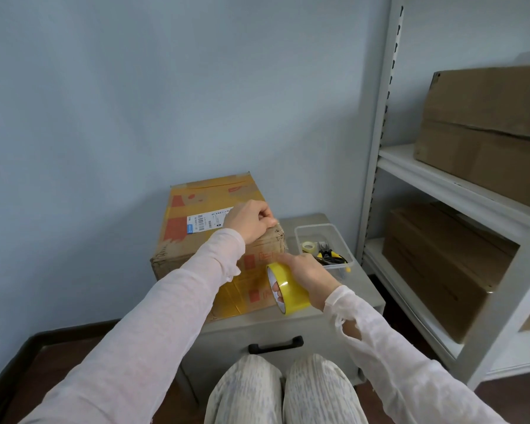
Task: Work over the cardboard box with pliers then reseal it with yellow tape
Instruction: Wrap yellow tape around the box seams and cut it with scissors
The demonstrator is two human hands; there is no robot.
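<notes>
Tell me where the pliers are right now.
Head view, right of centre: the pliers lie in the clear tray on the grey cabinet, beside a small tape roll.

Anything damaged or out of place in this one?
Yes: the cardboard box is crushed and frayed at its near top corners, worst beside the left hand. The right sleeve has torn holes.

Pale blue wall [135,102], white shelving [441,175], grey cabinet [334,319]
</notes>
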